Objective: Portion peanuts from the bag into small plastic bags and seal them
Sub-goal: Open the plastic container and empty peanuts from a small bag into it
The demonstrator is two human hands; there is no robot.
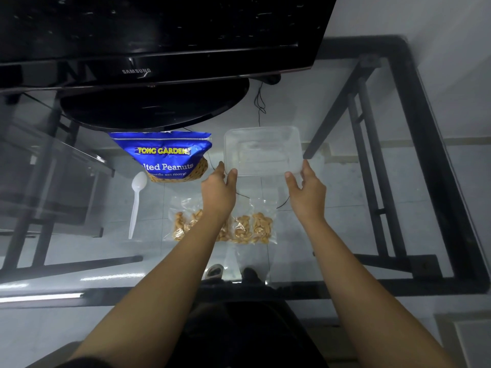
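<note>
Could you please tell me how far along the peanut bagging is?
Done: two small bags hold peanuts, though their seals cannot be judged. In hand: the left hand and right hand grip the near corners of a clear container. Left: the blue peanut bag shows more peanuts, the white spoon lies unused, and what seems an empty bag waits nearest the person.

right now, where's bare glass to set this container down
Bare glass right of the clear plastic container and filled small bags, up to the table frame; also left of the plastic spoon. Crowded between spoon and peanut bag.
</note>
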